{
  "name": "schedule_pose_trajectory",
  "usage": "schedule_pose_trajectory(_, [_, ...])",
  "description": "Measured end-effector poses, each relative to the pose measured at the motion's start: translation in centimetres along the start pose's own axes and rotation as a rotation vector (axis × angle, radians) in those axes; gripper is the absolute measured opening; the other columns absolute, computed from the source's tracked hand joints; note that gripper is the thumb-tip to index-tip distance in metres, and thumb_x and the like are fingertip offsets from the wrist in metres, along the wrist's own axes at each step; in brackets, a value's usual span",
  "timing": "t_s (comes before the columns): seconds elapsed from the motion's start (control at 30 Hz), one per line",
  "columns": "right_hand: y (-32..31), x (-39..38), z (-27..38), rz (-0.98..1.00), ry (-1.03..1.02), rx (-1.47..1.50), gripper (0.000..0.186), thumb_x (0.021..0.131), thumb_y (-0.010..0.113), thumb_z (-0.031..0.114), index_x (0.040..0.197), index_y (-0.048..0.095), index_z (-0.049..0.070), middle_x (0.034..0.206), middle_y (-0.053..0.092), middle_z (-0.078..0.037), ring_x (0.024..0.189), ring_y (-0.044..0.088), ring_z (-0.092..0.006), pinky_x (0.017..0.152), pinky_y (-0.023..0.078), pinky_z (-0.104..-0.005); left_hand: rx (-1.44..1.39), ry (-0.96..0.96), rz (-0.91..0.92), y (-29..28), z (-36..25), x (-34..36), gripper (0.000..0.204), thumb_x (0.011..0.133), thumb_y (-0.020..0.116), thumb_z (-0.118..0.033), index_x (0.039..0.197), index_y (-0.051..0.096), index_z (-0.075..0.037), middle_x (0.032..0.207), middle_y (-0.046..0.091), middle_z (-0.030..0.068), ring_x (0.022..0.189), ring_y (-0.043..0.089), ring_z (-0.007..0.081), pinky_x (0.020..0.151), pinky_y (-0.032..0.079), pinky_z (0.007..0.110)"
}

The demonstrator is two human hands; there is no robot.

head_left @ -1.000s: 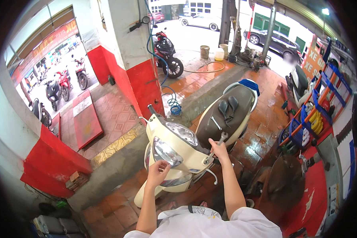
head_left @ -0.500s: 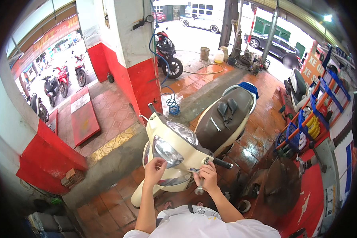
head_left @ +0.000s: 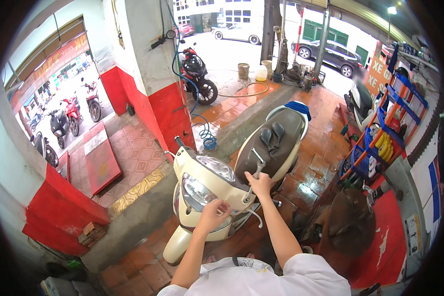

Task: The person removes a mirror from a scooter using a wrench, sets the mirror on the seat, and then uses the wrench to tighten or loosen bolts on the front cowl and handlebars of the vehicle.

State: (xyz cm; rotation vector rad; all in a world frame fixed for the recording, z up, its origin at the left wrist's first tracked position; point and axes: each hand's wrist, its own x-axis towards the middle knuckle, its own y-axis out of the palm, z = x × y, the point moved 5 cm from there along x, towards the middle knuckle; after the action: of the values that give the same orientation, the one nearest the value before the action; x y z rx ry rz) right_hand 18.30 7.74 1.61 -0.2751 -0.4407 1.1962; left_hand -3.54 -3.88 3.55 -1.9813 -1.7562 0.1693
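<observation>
A cream scooter [head_left: 185, 217] stands before me, headlight toward my side. My right hand [head_left: 259, 185] is closed around a metal wrench [head_left: 250, 192], whose lower end is by the handlebar cover near the brake lever [head_left: 256, 217]. Whether that end sits on a nut is too small to tell. My left hand [head_left: 214, 215] hovers in front of the headlight [head_left: 197, 191], fingers loosely bent and apart, with nothing visible in it. On the brown seat [head_left: 288, 123] lie two dark mirrors [head_left: 272, 134] and a second wrench [head_left: 259, 156].
A red and white pillar [head_left: 170, 111] rises beyond the scooter, with a coiled blue hose [head_left: 208, 142] at its foot. An orange and blue rack [head_left: 380, 128] stands at the right beside a dark rounded object [head_left: 351, 222]. A red ramp [head_left: 101, 163] lies left; parked motorbikes [head_left: 198, 74] are farther off.
My right hand has risen and moved forward, and the wrench it holds now points up instead of hanging down. My left hand has shifted right and a little lower. The view has shifted slightly.
</observation>
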Motion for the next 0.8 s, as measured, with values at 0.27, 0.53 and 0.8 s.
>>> schedule_pose_trajectory(0.27, [4.4, -4.9, 6.5, 0.188, -0.475, -0.107, 0.04, 0.091, 0.064, 0.031, 0.071, 0.058, -0.003, 0.068, 0.054, -0.027, 0.068, 0.056, -0.0469, 0.056, 0.044, -0.0463, -0.013, -0.07, -0.141, 0.5, 3.6, -2.0, 0.027, 0.077, 0.082, -0.013, 0.095, 0.065, -0.001, 0.08, 0.066, 0.0083, 0.07, 0.065, 0.0163, 0.062, 0.054, 0.031])
schedule_pose_trajectory(0.53, [5.3, -2.2, 4.3, 0.059, -0.282, 0.276, 0.05, 0.099, 0.058, 0.033, 0.062, 0.052, -0.001, 0.052, 0.046, -0.007, 0.048, 0.044, -0.013, 0.047, 0.033, -0.036, 0.0, 0.033, -0.282, 8.5, 1.9, 1.0, 0.032, 0.076, 0.079, -0.009, 0.104, 0.066, 0.0, 0.091, 0.066, 0.0148, 0.068, 0.067, 0.0275, 0.062, 0.053, 0.037])
schedule_pose_trajectory(0.8, [4.1, -1.7, 2.0, 0.261, 0.302, 1.046, 0.053, 0.102, 0.052, 0.032, 0.057, 0.028, 0.017, 0.049, 0.024, 0.006, 0.04, 0.023, -0.0075, 0.04, 0.019, -0.0275, -0.018, 0.076, -0.293, 7.7, 1.5, 1.4, 0.032, 0.074, 0.082, -0.01, 0.101, 0.068, 0.0, 0.094, 0.066, 0.0133, 0.064, 0.07, 0.0213, 0.061, 0.055, 0.032])
